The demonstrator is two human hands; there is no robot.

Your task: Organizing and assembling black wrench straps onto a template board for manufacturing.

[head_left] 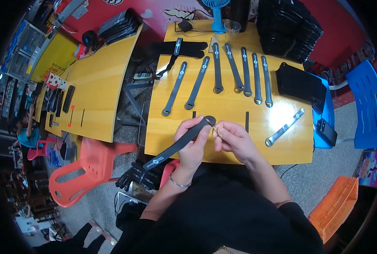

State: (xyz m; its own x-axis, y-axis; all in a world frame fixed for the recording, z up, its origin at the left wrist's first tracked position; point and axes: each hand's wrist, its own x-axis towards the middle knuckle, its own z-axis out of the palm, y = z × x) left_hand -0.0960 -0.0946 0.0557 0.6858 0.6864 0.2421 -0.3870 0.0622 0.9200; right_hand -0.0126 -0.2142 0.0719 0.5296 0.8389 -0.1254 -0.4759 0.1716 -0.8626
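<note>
Strap (175, 145) looks long, dark grey, slightly curved.

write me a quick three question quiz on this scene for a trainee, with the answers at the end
1. Which hand mainly holds the raised dark strap?
2. True or false: the blue fan stands toward the far edge of the table.
3. The silver bracelet is worn on which arm? A) right B) left C) both

Key:
1. The left hand; the right hand pinches a thin yellowish item by the strap's slotted end.
2. True.
3. B.
</note>
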